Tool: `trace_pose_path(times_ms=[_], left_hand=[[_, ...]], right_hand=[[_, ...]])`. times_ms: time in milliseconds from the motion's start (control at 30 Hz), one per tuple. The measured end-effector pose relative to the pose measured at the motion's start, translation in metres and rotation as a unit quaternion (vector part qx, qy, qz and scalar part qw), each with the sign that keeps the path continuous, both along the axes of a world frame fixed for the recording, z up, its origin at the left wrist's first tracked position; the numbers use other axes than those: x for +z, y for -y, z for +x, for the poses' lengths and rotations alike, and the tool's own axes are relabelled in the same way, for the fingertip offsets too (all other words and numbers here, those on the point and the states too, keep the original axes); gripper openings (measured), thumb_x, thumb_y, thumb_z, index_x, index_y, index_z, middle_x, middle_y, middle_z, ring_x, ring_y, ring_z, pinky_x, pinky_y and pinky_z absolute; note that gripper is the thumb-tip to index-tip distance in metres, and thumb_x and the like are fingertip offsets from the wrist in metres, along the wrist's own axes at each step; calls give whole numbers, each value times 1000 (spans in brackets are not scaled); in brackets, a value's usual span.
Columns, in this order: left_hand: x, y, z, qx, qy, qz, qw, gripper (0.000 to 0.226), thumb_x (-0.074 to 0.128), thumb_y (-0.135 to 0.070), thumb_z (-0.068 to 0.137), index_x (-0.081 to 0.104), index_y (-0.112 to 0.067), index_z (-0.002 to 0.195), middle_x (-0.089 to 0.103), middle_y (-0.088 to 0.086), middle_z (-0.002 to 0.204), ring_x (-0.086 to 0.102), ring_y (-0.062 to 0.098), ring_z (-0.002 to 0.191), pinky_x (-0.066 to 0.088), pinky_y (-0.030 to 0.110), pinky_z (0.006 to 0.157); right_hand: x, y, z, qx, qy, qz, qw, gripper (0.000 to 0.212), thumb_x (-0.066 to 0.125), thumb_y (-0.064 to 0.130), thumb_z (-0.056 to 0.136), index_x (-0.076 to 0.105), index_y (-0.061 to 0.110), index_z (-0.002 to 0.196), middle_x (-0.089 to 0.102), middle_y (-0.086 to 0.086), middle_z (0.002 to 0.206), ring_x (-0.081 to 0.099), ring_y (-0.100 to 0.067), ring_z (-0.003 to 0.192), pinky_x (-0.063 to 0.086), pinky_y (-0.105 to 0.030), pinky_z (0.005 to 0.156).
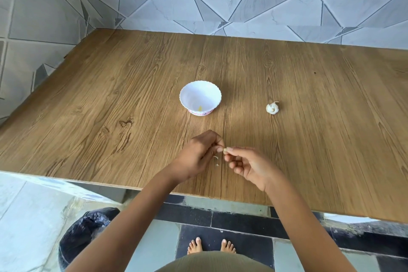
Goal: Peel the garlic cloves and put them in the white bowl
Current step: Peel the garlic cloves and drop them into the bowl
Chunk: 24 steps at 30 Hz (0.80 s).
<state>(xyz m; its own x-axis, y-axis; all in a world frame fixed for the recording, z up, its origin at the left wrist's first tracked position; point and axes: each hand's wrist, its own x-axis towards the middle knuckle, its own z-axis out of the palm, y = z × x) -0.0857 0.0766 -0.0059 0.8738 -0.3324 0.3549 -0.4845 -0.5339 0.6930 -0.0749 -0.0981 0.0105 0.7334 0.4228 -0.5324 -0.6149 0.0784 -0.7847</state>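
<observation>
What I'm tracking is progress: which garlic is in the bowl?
The yellowish clove in the bowl; the left hand and right hand pinch a second clove, the bulb lies outside.

Bowl [194,95] on table [110,106], garlic bulb [272,108] to its R; L hand [198,157], R hand [254,165] in front, clove [225,150] btwn them.

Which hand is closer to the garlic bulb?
Right. The right hand is left of the garlic bulb, nearer the person; the left hand lies farther left. Both pinch one clove.

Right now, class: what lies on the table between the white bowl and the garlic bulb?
Nothing: the head view shows only bare wooden table between the white bowl and the garlic bulb.
</observation>
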Motion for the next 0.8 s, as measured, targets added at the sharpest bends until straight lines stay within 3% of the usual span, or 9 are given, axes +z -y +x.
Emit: trace_pose_path(times_ms=[100, 200, 333, 467, 567, 633, 700, 800], left_hand=[[1, -1, 2, 2, -42, -14, 999, 10, 56, -11, 92, 61, -4, 88, 59, -6, 81, 53, 0, 71, 41, 10, 68], [6, -1, 3, 34, -240, -102, 965, 9, 58, -4, 91, 63, -8, 85, 60, -6, 70, 54, -1, 61, 43, 14, 60], [12, -2, 2, 47, -338, -137, 930, 15, 57, -4, 92, 65, -10, 81, 62, -1, 70, 56, 4, 60, 45, 18, 57], [18, -1, 0, 54, -400, -173, 898, 10, 61, -12, 91, 66, -10, 82, 65, 0, 71, 60, 5, 62, 48, 16, 58], [22, -1, -1, 49, -438, -197, 876, 8, 63, -11, 89, 66, -10, 82, 66, 1, 72, 63, 5, 63, 50, 15, 59], [23, -1, -1, 53, -432, -191, 880, 7, 63, -9, 88, 66, -9, 82, 65, 3, 72, 62, 6, 63, 50, 16, 60], [22, -1, -2, 68, -402, -173, 896, 9, 64, -7, 88, 66, -8, 80, 64, 5, 70, 60, 7, 61, 49, 18, 60], [18, -1, -2, 95, -316, -98, 939, 9, 65, -2, 86, 66, -7, 78, 64, 3, 67, 56, 8, 59, 48, 25, 61]], right_hand=[[0, -1, 0, -14, -17, 17, 1000, 14, 55, 7, 91, 66, 5, 82, 63, -2, 66, 52, -6, 51, 39, -13, 42], [-4, -2, -4, -4, 119, -87, 989, 12, 56, 11, 92, 65, 9, 86, 64, 2, 72, 53, -2, 55, 41, -14, 49], [-14, -4, -9, 21, 330, -224, 917, 11, 55, 19, 94, 59, 22, 84, 63, 6, 80, 55, 2, 62, 46, -21, 56], [-22, -6, -10, 3, 428, -244, 870, 10, 53, 23, 94, 55, 24, 84, 61, 10, 80, 59, -8, 73, 50, -31, 67], [-26, -8, -12, -6, 438, -225, 870, 17, 48, 40, 91, 55, 24, 86, 62, 10, 83, 60, -7, 76, 53, -32, 67], [-26, -8, -13, -7, 422, -226, 878, 12, 50, 37, 91, 55, 29, 85, 62, 12, 83, 61, -8, 76, 53, -31, 67], [-23, -8, -13, -11, 376, -226, 899, 11, 56, 23, 92, 58, 29, 83, 64, 12, 81, 61, -6, 72, 52, -28, 63], [-16, -6, -12, -16, 255, -151, 955, 5, 63, 15, 88, 66, 16, 85, 70, 4, 78, 59, -2, 61, 48, -17, 54]])
